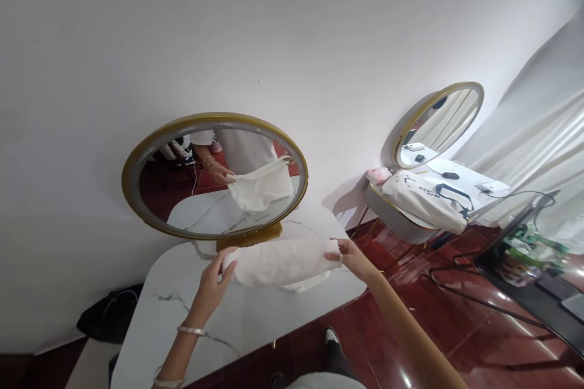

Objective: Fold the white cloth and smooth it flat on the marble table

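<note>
A white cloth [280, 262], with a finely scalloped edge, is stretched sideways between my two hands over the marble-patterned table [182, 322]. My left hand [215, 279] pinches its left end between thumb and fingers. At the other end, my right hand [353, 258] grips the cloth, thumb on top, with a ring on one finger. A lower flap of the cloth hangs below the main fold. Just behind it stands an oval mirror [137, 222] with a gold rim, reflecting the cloth and a hand.
To the right, a second table [404, 216] carries a white printed cloth bag [424, 197], a pink-and-white pack [378, 175] and a black adapter [451, 175] below another gold-rimmed mirror [396, 146]. A black chair [524, 292] holds a green package. A black bag [109, 316] lies left of my table.
</note>
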### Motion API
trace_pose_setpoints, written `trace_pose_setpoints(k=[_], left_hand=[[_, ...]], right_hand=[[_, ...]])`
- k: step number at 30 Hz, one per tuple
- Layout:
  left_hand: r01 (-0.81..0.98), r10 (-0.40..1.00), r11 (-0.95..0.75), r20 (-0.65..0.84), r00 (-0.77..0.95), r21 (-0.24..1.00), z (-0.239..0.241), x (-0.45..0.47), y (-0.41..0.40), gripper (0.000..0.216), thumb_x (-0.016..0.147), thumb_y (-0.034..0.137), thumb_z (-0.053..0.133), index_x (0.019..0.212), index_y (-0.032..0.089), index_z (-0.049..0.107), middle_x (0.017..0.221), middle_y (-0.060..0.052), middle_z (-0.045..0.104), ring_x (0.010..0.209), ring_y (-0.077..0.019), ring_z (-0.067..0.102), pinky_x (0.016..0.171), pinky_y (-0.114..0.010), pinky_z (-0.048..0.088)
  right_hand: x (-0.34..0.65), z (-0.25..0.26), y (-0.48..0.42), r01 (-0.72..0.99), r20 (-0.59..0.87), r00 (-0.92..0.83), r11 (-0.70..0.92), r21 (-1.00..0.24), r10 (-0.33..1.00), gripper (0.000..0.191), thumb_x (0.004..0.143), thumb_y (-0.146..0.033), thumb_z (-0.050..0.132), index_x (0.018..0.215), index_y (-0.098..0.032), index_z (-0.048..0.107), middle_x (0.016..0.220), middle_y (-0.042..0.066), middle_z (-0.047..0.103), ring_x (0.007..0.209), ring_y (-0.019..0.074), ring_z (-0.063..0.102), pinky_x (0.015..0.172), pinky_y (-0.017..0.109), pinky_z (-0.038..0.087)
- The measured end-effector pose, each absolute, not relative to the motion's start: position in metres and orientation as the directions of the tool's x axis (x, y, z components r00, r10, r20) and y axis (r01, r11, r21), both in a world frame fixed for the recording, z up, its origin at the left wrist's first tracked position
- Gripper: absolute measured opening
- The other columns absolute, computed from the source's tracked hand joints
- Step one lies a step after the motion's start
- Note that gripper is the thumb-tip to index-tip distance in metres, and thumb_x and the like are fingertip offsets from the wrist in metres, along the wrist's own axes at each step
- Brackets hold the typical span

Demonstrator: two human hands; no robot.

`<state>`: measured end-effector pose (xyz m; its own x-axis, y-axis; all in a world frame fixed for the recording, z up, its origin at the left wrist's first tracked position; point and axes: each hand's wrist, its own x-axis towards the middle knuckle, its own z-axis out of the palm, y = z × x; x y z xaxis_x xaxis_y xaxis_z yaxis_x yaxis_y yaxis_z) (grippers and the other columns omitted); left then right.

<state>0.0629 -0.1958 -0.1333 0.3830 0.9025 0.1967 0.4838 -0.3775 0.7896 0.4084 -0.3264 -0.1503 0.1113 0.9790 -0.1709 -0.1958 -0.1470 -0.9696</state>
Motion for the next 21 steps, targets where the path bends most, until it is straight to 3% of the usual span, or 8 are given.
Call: trace_pose_setpoints(k=[5,11,16,21], left_hand=[[0.571,0.906,-0.401,0.217,0.364,0.716,-0.115,0.082,-0.209,0.042,0.084,0.060,0.052,0.096,0.023,0.065,0.084,-0.003,0.072,0.062,-0.0147,0.063,0.061,-0.023,0.052],[0.642,0.870,-0.493,0.347,0.351,0.587,-0.089,0.102,-0.216,0.044,0.078,0.066,0.056,0.078,0.023,0.067,0.070,-0.001,0.069,0.064,-0.0168,0.065,0.065,-0.024,0.054],[0.640,0.835,-0.547,0.405,0.373,0.540,-0.066,0.111,-0.213,0.042,0.077,0.065,0.059,0.075,0.024,0.070,0.075,-0.002,0.072,0.066,-0.0181,0.065,0.066,-0.025,0.054],[0.602,0.860,-0.510,0.357,0.364,0.615,-0.052,0.111,-0.204,0.043,0.075,0.065,0.062,0.071,0.024,0.072,0.089,-0.005,0.074,0.084,-0.0216,0.068,0.071,-0.026,0.057]], right_hand=[[0.450,-0.138,-0.320,-0.154,-0.067,0.100,-0.051,-0.987,0.993,0.035,0.068,-0.049,0.080,0.075,-0.016,0.072,0.103,0.006,0.065,0.080,0.0154,0.061,0.068,0.025,0.051],[0.491,-0.118,-0.309,-0.082,0.079,0.121,0.090,-0.993,0.989,0.031,0.059,-0.040,0.088,0.066,-0.017,0.068,0.082,0.003,0.065,0.075,0.0150,0.061,0.069,0.027,0.052],[0.509,-0.094,-0.307,-0.021,0.179,0.114,0.183,-0.983,0.977,0.025,0.064,-0.037,0.085,0.070,-0.019,0.069,0.079,0.001,0.064,0.072,0.0124,0.059,0.065,0.024,0.050],[0.519,-0.085,-0.303,0.012,0.176,0.167,0.176,-0.984,0.970,0.028,0.069,-0.047,0.080,0.071,-0.020,0.071,0.081,0.003,0.068,0.074,0.0142,0.060,0.064,0.026,0.051]])
